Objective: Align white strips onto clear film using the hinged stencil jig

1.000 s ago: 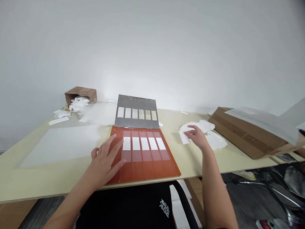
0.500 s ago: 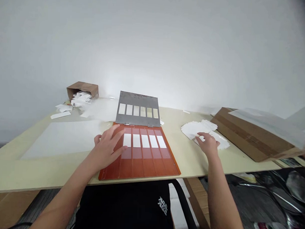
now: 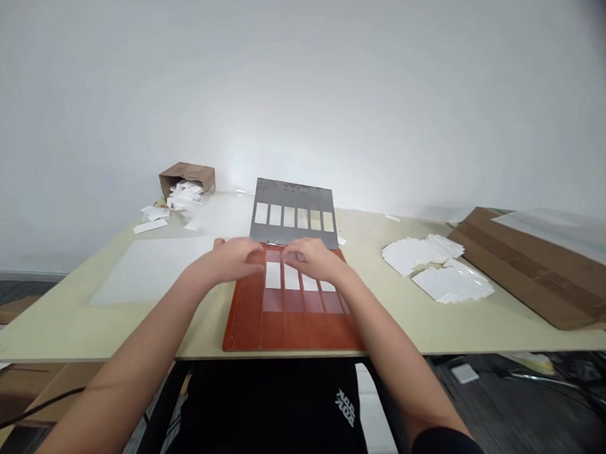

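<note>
A red-orange board (image 3: 289, 329) with raised lengthwise ribs lies in front of me, bearing a row of white cards (image 3: 273, 276); clear film strips look pinkish above and below them. Behind it a grey plate (image 3: 294, 195) with several pale rectangular openings stands raised, joined along the board's back edge. Over the board's left back part is my left hand (image 3: 232, 259), thumb and fingers apart. Close by on its right, my right hand (image 3: 309, 257) has its fingers bent together above the cards. What those fingertips hold, if anything, is too small to make out.
Fanned white card piles (image 3: 453, 282) lie right of the board, beside a large cardboard box (image 3: 524, 278). A translucent sheet (image 3: 142, 268) covers the table's left side. Behind it, a small open carton (image 3: 205, 176) spills white slips.
My right hand has left the card pile and come over the board beside my left hand. My left hand has shifted toward the board's back edge. The view has turned slightly left.
</note>
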`<state>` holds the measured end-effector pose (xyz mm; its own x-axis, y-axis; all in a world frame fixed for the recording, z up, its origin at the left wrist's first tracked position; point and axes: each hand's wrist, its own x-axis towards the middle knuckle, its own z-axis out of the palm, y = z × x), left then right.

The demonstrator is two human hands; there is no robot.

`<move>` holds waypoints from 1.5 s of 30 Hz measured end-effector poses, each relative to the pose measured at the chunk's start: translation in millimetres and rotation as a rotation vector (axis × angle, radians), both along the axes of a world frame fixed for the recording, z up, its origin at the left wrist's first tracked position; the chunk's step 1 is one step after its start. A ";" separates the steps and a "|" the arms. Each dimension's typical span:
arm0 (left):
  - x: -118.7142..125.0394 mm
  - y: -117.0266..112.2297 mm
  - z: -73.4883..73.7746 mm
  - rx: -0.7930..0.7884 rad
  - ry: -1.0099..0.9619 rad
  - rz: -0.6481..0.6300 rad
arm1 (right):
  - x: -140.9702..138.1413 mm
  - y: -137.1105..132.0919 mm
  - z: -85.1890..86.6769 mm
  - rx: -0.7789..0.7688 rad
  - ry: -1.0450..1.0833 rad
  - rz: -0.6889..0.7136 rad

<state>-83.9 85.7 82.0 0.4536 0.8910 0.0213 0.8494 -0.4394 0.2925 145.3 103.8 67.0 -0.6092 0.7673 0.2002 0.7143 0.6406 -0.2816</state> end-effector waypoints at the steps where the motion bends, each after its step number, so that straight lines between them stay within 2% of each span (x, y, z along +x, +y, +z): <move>1: 0.5 9.1 2.6 0.013 -0.006 0.006 | -8.4 3.4 -4.8 -0.006 -0.012 -0.005; 4: 2.2 32.1 -1.6 0.053 -0.039 -0.012 | -21.3 10.7 -22.4 -0.013 -0.025 -0.016; 7: 0.7 41.8 -20.1 0.061 -0.060 -0.068 | -21.3 12.5 -35.6 -0.022 -0.021 -0.019; 11: -7.3 41.6 -45.7 0.089 -0.092 -0.117 | -14.5 11.0 -39.7 -0.048 -0.008 -0.020; 14: -12.0 42.0 -55.1 0.128 -0.112 -0.130 | -11.2 9.9 -38.1 -0.072 -0.010 -0.019; 24: -10.7 38.7 -60.3 0.216 -0.095 -0.177 | -9.6 10.8 -42.2 -0.097 -0.051 -0.007; 31: -11.2 38.7 -63.2 0.240 -0.074 -0.185 | -10.9 8.4 -38.0 -0.106 -0.073 -0.006; 45: -3.1 34.3 -65.4 0.117 -0.029 -0.213 | -11.2 9.8 -41.2 -0.076 -0.060 0.015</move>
<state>-87.0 120.1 16.6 0.6284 0.7663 0.1339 0.7263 -0.6395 0.2521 134.1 113.6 25.7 -0.6297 0.7697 0.1048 0.7219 0.6297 -0.2869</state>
